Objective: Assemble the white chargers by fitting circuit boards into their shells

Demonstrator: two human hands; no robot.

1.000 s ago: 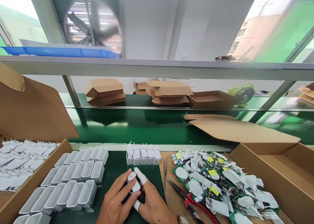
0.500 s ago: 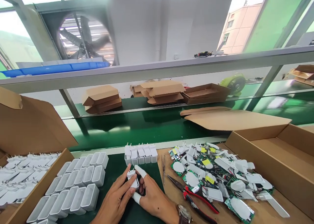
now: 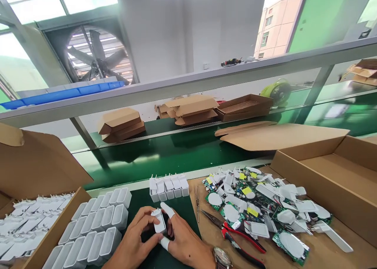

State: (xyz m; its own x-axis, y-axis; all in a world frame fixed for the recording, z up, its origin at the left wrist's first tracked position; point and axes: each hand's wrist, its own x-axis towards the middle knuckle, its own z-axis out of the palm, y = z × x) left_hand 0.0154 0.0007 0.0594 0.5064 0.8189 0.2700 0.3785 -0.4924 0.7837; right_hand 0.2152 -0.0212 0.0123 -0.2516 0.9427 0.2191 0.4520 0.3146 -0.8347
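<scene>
A small white plastic housing (image 3: 159, 222) is held between both hands at the front middle, over the dark green mat. My left hand (image 3: 140, 235) grips its left side with fingers and thumb. White covers sit on the thumb and a finger of my right hand (image 3: 182, 235), which closes around the right side of the housing. Just beyond the hands stands a row of white housings (image 3: 169, 187) with parts in them. Rows of open white cases (image 3: 97, 222) stand to the left.
Circuit boards with white parts (image 3: 256, 202) lie heaped on cardboard at right, beside red-handled pliers (image 3: 235, 237) and tweezers (image 3: 197, 202). An open carton (image 3: 326, 190) stands far right. Another box (image 3: 55, 227) at left holds white pieces. A shelf (image 3: 176, 82) crosses above.
The camera view has tilted slightly. The housing in my hands has turned, showing more of its front, and my left fingers have shifted back to its left side.
</scene>
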